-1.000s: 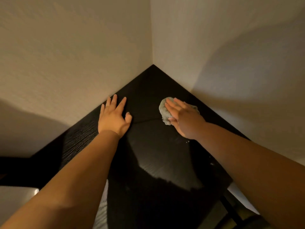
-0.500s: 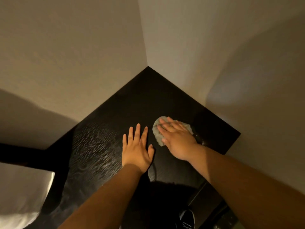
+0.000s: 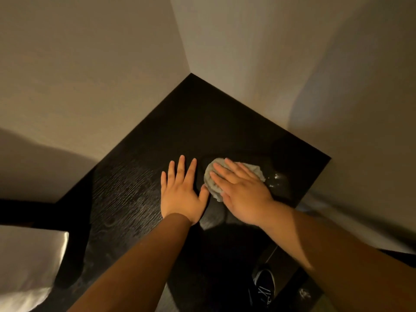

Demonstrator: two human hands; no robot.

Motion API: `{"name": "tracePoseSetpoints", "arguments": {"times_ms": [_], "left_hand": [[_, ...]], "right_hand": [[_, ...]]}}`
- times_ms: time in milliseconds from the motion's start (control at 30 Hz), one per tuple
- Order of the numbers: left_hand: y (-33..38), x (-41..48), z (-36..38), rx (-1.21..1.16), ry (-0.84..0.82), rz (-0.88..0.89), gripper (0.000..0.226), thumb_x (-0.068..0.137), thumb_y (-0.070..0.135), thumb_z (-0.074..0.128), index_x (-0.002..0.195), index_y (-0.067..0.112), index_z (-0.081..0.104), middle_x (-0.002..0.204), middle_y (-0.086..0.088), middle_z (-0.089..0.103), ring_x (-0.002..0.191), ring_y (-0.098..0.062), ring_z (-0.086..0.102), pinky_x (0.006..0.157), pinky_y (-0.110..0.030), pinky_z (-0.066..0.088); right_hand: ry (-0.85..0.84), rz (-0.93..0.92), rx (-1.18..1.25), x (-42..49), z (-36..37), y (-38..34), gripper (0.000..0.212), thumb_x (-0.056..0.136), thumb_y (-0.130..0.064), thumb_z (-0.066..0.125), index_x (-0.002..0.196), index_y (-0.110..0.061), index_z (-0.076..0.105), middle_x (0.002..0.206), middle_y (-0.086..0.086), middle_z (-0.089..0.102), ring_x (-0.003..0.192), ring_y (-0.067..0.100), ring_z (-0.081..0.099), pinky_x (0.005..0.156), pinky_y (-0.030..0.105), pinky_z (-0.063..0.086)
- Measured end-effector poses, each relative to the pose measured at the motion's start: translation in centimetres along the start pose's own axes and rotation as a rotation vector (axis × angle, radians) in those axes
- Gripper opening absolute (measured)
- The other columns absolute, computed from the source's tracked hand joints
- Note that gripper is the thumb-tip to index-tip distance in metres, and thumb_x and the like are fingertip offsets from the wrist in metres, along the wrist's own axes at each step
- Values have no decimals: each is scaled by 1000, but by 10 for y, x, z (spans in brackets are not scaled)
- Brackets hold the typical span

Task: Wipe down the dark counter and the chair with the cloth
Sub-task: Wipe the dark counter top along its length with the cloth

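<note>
Flat and holding nothing, the left hand (image 3: pixel 182 194) lies palm-down with straight fingers on the black wood-grain counter (image 3: pixel 126 188), its thumb just beside the crumpled grey cloth (image 3: pixel 253 169). The right hand (image 3: pixel 244 195) presses straight fingers down on that cloth, near the counter's right edge, with a wet smear (image 3: pixel 275 179) just right of it. Lower right, a black shoe with white markings (image 3: pixel 264 282) shows below.

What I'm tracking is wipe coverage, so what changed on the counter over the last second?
The right hand drew the cloth back, away from the wall corner, across the dark counter. The left hand slid from beside the left wall to beside the cloth. Nothing was let go: the right hand stays flat on the cloth, the left flat on the counter.
</note>
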State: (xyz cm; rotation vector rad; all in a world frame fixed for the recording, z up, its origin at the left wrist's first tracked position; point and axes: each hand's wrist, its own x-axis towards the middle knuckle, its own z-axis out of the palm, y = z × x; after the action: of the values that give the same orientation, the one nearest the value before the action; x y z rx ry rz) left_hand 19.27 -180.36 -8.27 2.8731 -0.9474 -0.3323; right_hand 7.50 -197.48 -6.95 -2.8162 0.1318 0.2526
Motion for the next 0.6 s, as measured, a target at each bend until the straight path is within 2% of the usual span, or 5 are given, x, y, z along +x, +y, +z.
{"name": "tracePoseSetpoints", "arguments": {"times_ms": [67,233,333,467,600], "left_hand": [[0,-1,0,-10,10,-3,77,98,67,29,168,38,11,177,3,-1,163,-24,-9,132,-49,-2],[1,0,1,-13,38,-4,77,98,66,31,168,39,12,177,4,2,163,-24,-6,132,-49,-1],[0,0,2,-11,47,0,77,98,66,33,168,38,13,177,4,3,163,-24,-5,132,-49,-1],[0,0,3,-20,60,0,78,96,66,34,167,38,17,177,3,7,163,-24,-2,132,-49,1],[0,0,3,-27,64,-2,78,96,67,33,167,39,17,177,4,7,163,-23,-2,132,-49,1]], "right_hand": [[-10,-47,-11,-2,-5,21,64,99,-37,26,163,-27,25,171,-7,14,158,19,6,128,40,8],[72,231,-31,20,-30,90,64,105,-26,45,163,-20,21,172,1,11,158,29,6,127,44,5],[100,299,-36,18,-22,72,68,102,-30,46,163,-20,19,172,4,12,157,34,7,126,47,6],[84,91,-10,-24,-1,19,65,98,-32,38,162,-23,28,170,-1,19,158,28,10,127,45,13],[13,-44,-10,-32,-11,39,62,104,-29,38,163,-25,22,171,-7,11,159,19,1,128,39,6]]}}
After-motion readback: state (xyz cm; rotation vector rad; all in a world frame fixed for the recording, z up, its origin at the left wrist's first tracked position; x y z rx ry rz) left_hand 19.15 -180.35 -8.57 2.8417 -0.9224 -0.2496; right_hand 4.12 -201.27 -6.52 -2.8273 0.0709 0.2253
